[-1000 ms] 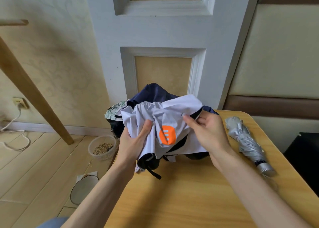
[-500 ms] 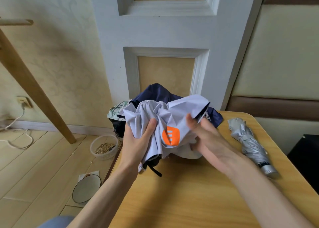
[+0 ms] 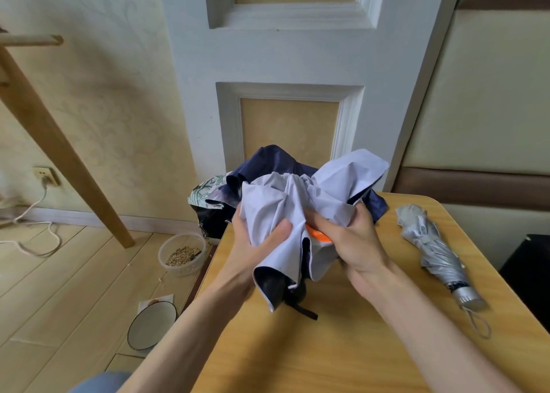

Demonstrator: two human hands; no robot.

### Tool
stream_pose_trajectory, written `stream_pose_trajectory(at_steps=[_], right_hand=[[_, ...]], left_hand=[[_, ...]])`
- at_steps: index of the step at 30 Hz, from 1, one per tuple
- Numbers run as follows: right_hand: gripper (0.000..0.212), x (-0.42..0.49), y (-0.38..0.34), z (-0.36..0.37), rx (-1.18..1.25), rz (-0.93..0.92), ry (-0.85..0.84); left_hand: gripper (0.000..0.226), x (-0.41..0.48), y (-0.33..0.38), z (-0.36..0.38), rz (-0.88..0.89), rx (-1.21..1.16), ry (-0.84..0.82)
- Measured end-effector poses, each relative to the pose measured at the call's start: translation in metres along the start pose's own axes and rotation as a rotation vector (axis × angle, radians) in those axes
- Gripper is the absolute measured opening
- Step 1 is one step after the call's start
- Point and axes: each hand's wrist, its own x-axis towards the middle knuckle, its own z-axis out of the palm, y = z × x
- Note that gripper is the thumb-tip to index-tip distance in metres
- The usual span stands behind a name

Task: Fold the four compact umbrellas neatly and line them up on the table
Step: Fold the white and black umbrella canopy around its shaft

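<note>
Across the near edge of a light wooden table (image 3: 327,351), we reach in with both bare forearms. Our left hand (image 3: 256,243) clamps a bunch of a crumpled pale lilac fabric umbrella (image 3: 297,202), thumb pressed over the front folds and fingers wrapped behind. Our right hand (image 3: 354,243) is curled tight into the same canopy, covering most of its orange logo (image 3: 318,234). The umbrella sits between the hands over the table's left half, its black handle (image 3: 297,291) pointing down and a black strap (image 3: 305,311) trailing on the wood; we cannot tell whether the handle itself touches.

To the right, well apart from the hands, a silver compact umbrella (image 3: 431,249) lies rolled on the table, its grey wrist loop (image 3: 479,324) toward us.

Just behind the pale canopy, a loose navy blue umbrella (image 3: 268,166) is heaped at the table's far edge, and beside it to the left shows a white umbrella with a green leaf print (image 3: 205,190).

On the plank floor left of the table stand a clear plastic tub of grain (image 3: 182,254) and a round white dish with a dark rim (image 3: 151,324). Farther back, a slanted wooden leg (image 3: 59,154) crosses the cream wall, beside a white panelled door (image 3: 268,59).
</note>
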Motion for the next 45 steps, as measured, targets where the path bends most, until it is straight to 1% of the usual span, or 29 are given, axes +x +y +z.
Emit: stream_pose_trajectory(at_steps=[1,2,3,4,5,6,7,9,11,12,13,15,16,18,19,21,23,26,27,28,30,32,34,36,37,38,39,42,45], right_hand=[[0.022,-0.001,-0.002,0.002,0.058,0.021,-0.024],[0.022,-0.001,-0.002,0.003,0.117,0.047,-0.058],[0.022,-0.001,-0.003,0.005,0.175,0.078,-0.087],[0.024,-0.001,-0.004,0.006,0.219,0.100,-0.122],[0.025,-0.001,-0.005,0.008,0.248,0.118,-0.155],[0.026,-0.001,-0.004,0.008,0.265,0.132,-0.188],[0.026,-0.001,-0.004,0.009,0.274,0.147,-0.206],[0.027,0.000,-0.003,0.009,0.273,0.168,-0.211],[0.036,0.001,0.002,0.008,0.249,0.190,-0.207],[0.039,0.001,0.002,0.008,0.232,0.196,-0.197],[0.040,0.002,0.002,0.007,0.209,0.189,-0.185],[0.031,0.005,0.002,0.004,0.131,0.147,-0.165],[0.024,0.006,0.001,0.002,0.067,0.117,-0.160],[0.010,0.008,-0.002,-0.002,-0.086,0.018,-0.145],[0.012,0.010,-0.003,-0.005,-0.174,-0.034,-0.124],[0.028,0.013,-0.006,-0.011,-0.307,-0.106,-0.074],[0.049,0.017,-0.006,-0.020,-0.381,-0.156,-0.051],[0.085,0.021,-0.002,-0.032,-0.420,-0.176,0.048],[0.092,0.020,-0.002,-0.034,-0.435,-0.195,0.076],[0.093,0.019,-0.003,-0.036,-0.459,-0.224,0.085],[0.086,0.016,-0.002,-0.041,-0.552,-0.319,0.104],[0.067,0.015,0.000,-0.046,-0.656,-0.446,0.147],[0.048,0.016,0.001,-0.049,-0.752,-0.504,0.082],[0.036,0.018,0.002,-0.053,-0.817,-0.429,-0.042],[0.024,0.018,0.001,-0.056,-0.818,-0.392,-0.077],[0.012,0.018,0.000,-0.059,-0.798,-0.370,-0.086],[0.004,0.019,-0.002,-0.064,-0.769,-0.350,-0.076],[0.008,0.018,-0.004,-0.083,-0.686,-0.273,-0.050],[0.018,0.013,0.001,-0.104,-0.719,-0.238,-0.060]], left_hand=[[0.161,-0.003,-0.001,0.000,-0.028,-0.139,-0.021],[0.164,-0.006,0.002,-0.001,-0.089,-0.282,-0.064],[0.146,-0.006,0.008,0.001,-0.178,-0.370,-0.104],[0.135,-0.005,0.014,0.004,-0.273,-0.436,-0.146],[0.119,-0.005,0.017,0.006,-0.352,-0.483,-0.166],[0.103,-0.009,0.018,0.005,-0.371,-0.561,-0.194],[0.092,-0.011,0.016,0.003,-0.385,-0.619,-0.186],[0.086,-0.010,0.014,0.004,-0.414,-0.676,-0.177],[0.081,-0.007,0.013,0.004,-0.417,-0.660,-0.157],[0.073,-0.006,0.011,0.004,-0.411,-0.652,-0.157],[0.058,-0.005,0.012,0.005,-0.400,-0.642,-0.150],[0.016,-0.007,0.015,0.011,-0.392,-0.614,-0.116],[0.008,-0.007,0.017,0.013,-0.392,-0.608,-0.079],[0.012,-0.004,0.017,0.016,-0.367,-0.599,-0.028],[0.014,-0.001,0.014,0.017,-0.352,-0.588,-0.009],[0.022,0.003,0.009,0.016,-0.324,-0.603,0.055],[0.036,0.006,0.010,0.014,-0.287,-0.593,0.103],[0.055,0.011,0.011,0.006,-0.159,-0.423,0.104],[0.057,0.012,0.009,0.003,-0.119,-0.381,0.115],[0.057,0.014,0.007,0.000,-0.098,-0.358,0.139],[0.053,0.014,0.005,0.000,-0.083,-0.336,0.179],[0.048,0.016,0.002,0.002,-0.072,-0.302,0.200],[0.052,0.016,-0.002,0.005,-0.060,-0.279,0.189],[0.068,0.016,-0.006,0.009,-0.054,-0.254,0.167],[0.076,0.016,-0.008,0.011,-0.066,-0.235,0.163],[0.079,0.016,-0.011,0.013,-0.075,-0.224,0.163],[0.077,0.017,-0.013,0.014,-0.076,-0.214,0.163],[0.056,0.022,-0.012,0.018,-0.064,-0.163,0.192],[0.013,0.032,-0.011,0.020,-0.070,-0.089,0.188]])
